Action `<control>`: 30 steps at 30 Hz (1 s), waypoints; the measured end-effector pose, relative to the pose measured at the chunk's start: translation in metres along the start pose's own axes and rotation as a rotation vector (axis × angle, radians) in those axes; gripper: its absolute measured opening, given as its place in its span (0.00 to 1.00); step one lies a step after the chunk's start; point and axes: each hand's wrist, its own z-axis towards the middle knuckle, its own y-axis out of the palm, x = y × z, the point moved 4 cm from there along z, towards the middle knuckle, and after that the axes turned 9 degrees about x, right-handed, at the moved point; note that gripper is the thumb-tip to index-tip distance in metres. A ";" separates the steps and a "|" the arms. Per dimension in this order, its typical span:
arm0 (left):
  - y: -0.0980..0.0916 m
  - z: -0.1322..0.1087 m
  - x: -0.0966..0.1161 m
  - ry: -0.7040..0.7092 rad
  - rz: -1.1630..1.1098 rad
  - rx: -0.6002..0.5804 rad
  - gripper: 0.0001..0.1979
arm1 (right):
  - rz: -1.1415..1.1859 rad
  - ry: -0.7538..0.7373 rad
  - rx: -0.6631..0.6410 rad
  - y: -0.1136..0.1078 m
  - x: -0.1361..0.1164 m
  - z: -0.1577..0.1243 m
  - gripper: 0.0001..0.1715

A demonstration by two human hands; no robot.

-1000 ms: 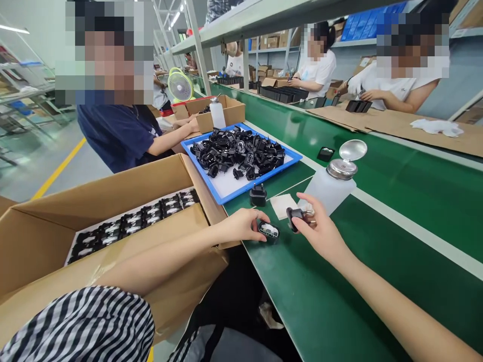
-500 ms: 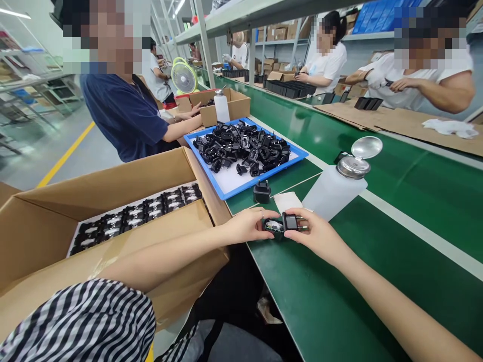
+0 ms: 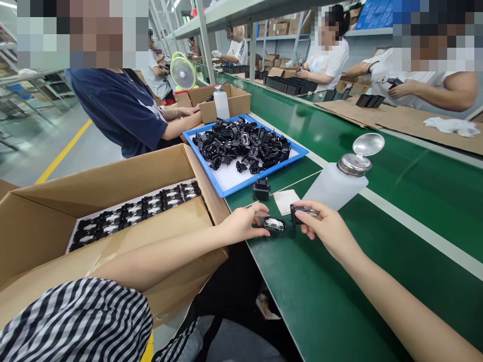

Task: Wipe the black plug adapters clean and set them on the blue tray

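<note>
My left hand [image 3: 247, 221] has its thumb and fingers spread around the left end of an open black charger housing [image 3: 274, 224]. The housing rests on the green bench, with white and green parts showing inside; whether the thumb touches it I cannot tell. Just to the right, my right hand [image 3: 320, 221] pinches a black plug cover [image 3: 297, 215], held apart from the housing, its pins mostly hidden by the fingers. Behind my hands a closed black plug adapter [image 3: 261, 189] stands with its two pins up. A white paper pad [image 3: 287, 202] lies beside it.
A white bottle [image 3: 332, 188] with an open metal lid stands beyond my right hand. A blue tray [image 3: 226, 191] holds many plug covers. At left, a carton [image 3: 151, 156] contains rows of black housings. A co-worker [image 3: 113, 110] sits beyond it; others work across the bench.
My right hand has moved the plug cover right, away from the housing, and turned it. My left hand's fingers have loosened and drawn back left from the housing.
</note>
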 end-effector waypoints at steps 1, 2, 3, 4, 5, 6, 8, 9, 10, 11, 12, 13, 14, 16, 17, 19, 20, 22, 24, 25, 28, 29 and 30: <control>0.000 -0.001 0.000 0.012 -0.038 0.007 0.22 | 0.028 0.011 -0.015 0.001 0.002 0.002 0.18; -0.001 -0.001 0.001 0.029 -0.054 0.013 0.22 | 0.053 0.022 -0.030 0.001 0.004 0.003 0.19; -0.002 -0.002 0.001 0.048 -0.047 0.018 0.22 | 0.073 0.031 -0.043 0.002 0.006 0.003 0.20; -0.002 -0.002 0.002 0.067 -0.023 0.020 0.21 | 0.084 0.035 -0.053 0.003 0.007 0.004 0.21; -0.002 -0.002 0.003 0.087 0.007 0.021 0.18 | 0.084 0.031 -0.061 0.003 0.007 0.003 0.22; -0.002 -0.003 0.003 0.103 0.038 0.020 0.15 | 0.069 0.019 -0.067 0.003 0.006 0.002 0.21; -0.003 -0.003 0.004 0.118 0.082 0.025 0.10 | 0.017 -0.026 -0.069 0.004 0.003 -0.001 0.18; -0.003 -0.003 0.004 0.115 0.091 0.028 0.08 | -0.009 -0.052 -0.066 0.004 0.002 -0.003 0.16; -0.003 -0.002 0.004 0.109 0.088 0.031 0.08 | -0.028 -0.074 -0.062 0.004 0.001 -0.004 0.14; -0.003 -0.002 0.004 0.103 0.079 0.033 0.07 | -0.037 -0.088 -0.056 0.004 0.001 -0.004 0.14; -0.003 -0.002 0.004 0.097 0.068 0.034 0.07 | -0.039 -0.091 -0.055 0.005 0.001 -0.004 0.14; -0.003 -0.001 0.004 0.092 0.058 0.039 0.07 | -0.037 -0.082 -0.060 0.005 0.002 -0.004 0.15; -0.003 -0.001 0.004 0.089 0.047 0.044 0.06 | -0.036 -0.061 -0.072 0.006 0.003 -0.003 0.16; -0.002 -0.001 0.004 0.082 0.011 0.053 0.05 | -0.031 -0.011 -0.109 0.007 0.007 0.000 0.19; -0.002 -0.001 0.005 0.076 -0.019 0.055 0.05 | -0.025 0.002 -0.133 0.008 0.008 0.002 0.21; -0.001 -0.001 0.004 0.053 -0.088 0.052 0.07 | -0.014 -0.009 -0.178 0.008 0.009 0.004 0.24; -0.001 -0.001 0.004 0.035 -0.119 0.050 0.09 | -0.010 -0.025 -0.203 0.009 0.009 0.005 0.25; -0.001 0.000 0.002 -0.005 -0.159 0.055 0.10 | -0.023 -0.059 -0.257 0.009 0.010 0.005 0.25; -0.001 0.000 0.001 -0.017 -0.163 0.060 0.12 | -0.086 -0.099 -0.281 0.009 0.010 0.004 0.24; -0.002 0.000 0.002 -0.009 -0.156 0.060 0.12 | -0.141 -0.127 -0.263 0.008 0.010 0.003 0.23; -0.002 0.000 0.004 0.027 -0.153 0.052 0.10 | -0.341 -0.234 -0.124 0.003 0.007 0.000 0.16; -0.002 0.001 0.004 0.028 -0.159 0.051 0.10 | -0.393 -0.265 -0.083 0.002 0.005 -0.002 0.15; -0.002 0.001 0.004 0.024 -0.164 0.053 0.11 | -0.428 -0.291 -0.056 0.002 0.003 -0.004 0.14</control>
